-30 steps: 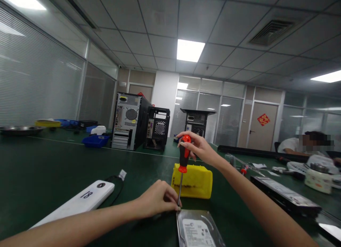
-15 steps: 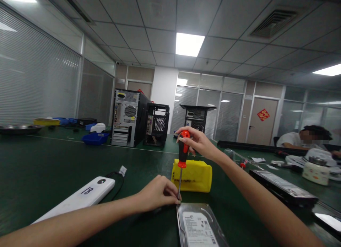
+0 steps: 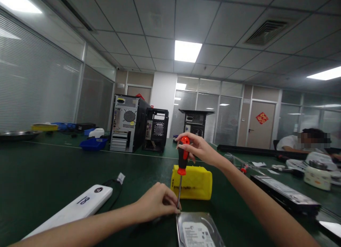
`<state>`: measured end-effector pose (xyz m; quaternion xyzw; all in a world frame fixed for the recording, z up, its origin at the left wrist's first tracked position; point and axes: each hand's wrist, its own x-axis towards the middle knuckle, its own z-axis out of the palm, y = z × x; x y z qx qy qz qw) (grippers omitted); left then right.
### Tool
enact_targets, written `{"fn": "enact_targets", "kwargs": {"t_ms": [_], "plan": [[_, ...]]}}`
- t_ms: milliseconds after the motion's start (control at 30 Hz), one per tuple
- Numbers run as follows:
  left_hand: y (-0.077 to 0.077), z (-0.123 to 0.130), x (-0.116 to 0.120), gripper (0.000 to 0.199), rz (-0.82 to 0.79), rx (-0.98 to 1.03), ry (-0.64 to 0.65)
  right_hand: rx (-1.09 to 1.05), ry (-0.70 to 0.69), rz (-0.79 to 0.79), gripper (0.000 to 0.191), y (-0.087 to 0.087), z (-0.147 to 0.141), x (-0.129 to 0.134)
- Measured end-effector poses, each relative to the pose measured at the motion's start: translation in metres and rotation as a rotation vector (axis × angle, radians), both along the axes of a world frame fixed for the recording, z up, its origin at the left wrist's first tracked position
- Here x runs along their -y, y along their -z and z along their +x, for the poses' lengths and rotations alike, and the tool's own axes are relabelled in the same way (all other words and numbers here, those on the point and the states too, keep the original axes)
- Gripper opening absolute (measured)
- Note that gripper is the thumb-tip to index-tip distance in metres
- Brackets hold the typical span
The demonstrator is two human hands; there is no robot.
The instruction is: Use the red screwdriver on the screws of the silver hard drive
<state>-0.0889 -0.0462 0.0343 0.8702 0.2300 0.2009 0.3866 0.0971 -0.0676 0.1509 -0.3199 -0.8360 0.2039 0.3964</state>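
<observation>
A red-and-black screwdriver (image 3: 183,156) stands nearly upright, its handle gripped by the fingers of my right hand (image 3: 198,147). Its shaft runs down to the far left corner of a silver hard drive (image 3: 198,232), which lies label up and is cut off by the bottom of the view. At that corner my left hand (image 3: 157,200) is closed, thumb and fingers around the shaft's lower end. The screwdriver tip and any screw there are hidden by my fingertips. Just behind the drive sits a yellow plastic bin (image 3: 198,183).
A white power bank-like device (image 3: 77,208) marked 18 lies left with a cable. Computer cases (image 3: 128,122) stand at the back beside a blue tray (image 3: 93,144). Another drive (image 3: 285,192), a cream jar (image 3: 317,176) and a phone (image 3: 331,229) lie right. A person (image 3: 290,142) sits far right.
The whole scene sits slightly lower in view, as the camera has tilted up a little. Both hands keep the same hold on the screwdriver at the drive's corner.
</observation>
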Motion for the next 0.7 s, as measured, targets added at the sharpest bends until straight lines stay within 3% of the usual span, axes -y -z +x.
{"fn": "enact_targets", "kwargs": {"t_ms": [700], "plan": [[-0.0017,0.0005,0.0005,0.020,-0.017,0.002,0.041,0.020,0.008,0.021,0.032,-0.0007,0.0021,-0.0001]]}}
